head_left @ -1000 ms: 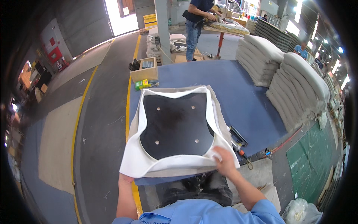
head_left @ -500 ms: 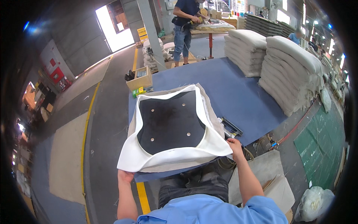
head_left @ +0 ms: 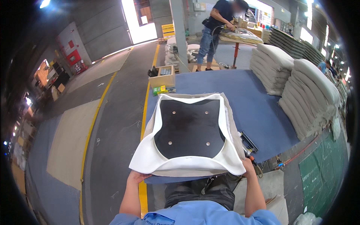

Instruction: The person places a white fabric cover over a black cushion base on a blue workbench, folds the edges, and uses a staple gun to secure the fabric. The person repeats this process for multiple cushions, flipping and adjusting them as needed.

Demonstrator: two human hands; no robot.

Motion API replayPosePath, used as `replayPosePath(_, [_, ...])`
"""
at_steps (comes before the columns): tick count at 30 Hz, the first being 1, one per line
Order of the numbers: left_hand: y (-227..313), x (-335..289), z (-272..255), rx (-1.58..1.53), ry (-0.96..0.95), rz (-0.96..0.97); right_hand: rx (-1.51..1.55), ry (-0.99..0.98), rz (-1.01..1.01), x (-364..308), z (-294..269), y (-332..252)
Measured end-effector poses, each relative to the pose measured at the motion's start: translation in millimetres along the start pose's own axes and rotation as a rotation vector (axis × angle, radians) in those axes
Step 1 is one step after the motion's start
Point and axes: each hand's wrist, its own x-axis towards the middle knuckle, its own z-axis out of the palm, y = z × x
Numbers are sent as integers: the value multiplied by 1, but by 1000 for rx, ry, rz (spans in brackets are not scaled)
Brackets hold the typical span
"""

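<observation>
White-rimmed panel (head_left: 189,129), near corners at left hand (head_left: 140,176), right hand (head_left: 248,167)

One left hand (head_left: 139,176) and one right hand (head_left: 248,167) make two bare hands in all. One dark board (head_left: 190,127) has four round holes (head_left: 174,112), and there is one white padded piece (head_left: 187,164). One blue-topped bench (head_left: 210,81) carries two pale fabric stacks (head_left: 309,99), one wooden box (head_left: 165,81), one green-and-yellow carton (head_left: 159,90) and one staple gun (head_left: 249,143). One co-worker (head_left: 220,15) stands beyond, with one pillar (head_left: 179,33) and two yellow floor lines (head_left: 143,198). Farther right there are perhaps two more people (head_left: 322,66), too blurred to count surely.
</observation>
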Motion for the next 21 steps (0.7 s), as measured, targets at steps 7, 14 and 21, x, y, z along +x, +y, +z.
replayPosePath(7, [-3,-34,-20,272,232,214,-130,68,-70,-11,3,2])
replayPosePath(14, [-13,-76,1,333,265,234,-291,105,-269,-22,-10,0])
replayPosePath(21, [-73,-159,-17,267,298,173,-358,101,-166,-71,-47,11])
